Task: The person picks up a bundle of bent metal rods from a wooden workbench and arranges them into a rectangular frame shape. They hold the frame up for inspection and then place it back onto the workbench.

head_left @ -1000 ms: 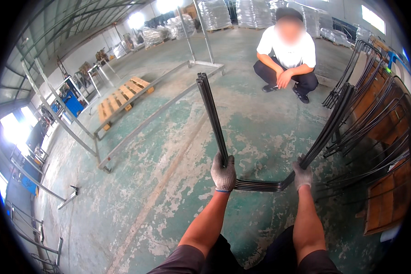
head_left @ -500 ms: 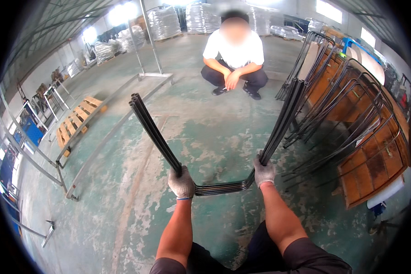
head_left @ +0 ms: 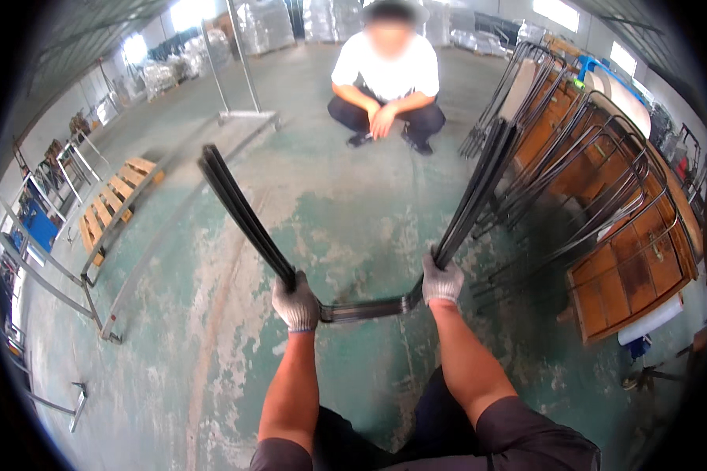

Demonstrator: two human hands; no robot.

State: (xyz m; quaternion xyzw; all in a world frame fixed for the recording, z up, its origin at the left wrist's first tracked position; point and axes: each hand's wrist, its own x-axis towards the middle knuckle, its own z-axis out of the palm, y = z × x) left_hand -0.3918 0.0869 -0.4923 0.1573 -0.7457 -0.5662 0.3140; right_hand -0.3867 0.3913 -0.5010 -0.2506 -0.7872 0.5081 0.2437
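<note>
Both my hands wear light knitted gloves and carry one bundle of black U-shaped metal tubes (head_left: 365, 309) between them. At its left bend, my left hand (head_left: 296, 304) is wrapped round the stacked tubes. My right hand (head_left: 443, 282) grips the right bend in the same way. The cross part of the bundle runs level between my hands, and its two legs slant up and outward, away from me. How many tubes are in the stack I cannot tell. Below the bundle lies worn green floor (head_left: 353, 228).
A person (head_left: 389, 78) in a white shirt squats ahead. More bent metal tubes (head_left: 605, 165) lean against a brown wooden cabinet (head_left: 632, 271) on the right. To the left are a wooden pallet (head_left: 118, 200) and a metal frame (head_left: 247, 115). Wrapped stacks (head_left: 263, 27) stand far back.
The bundle and both hands sit slightly further left and higher in the picture. The surroundings have shifted the same way, as the view moved. My grip is unchanged.
</note>
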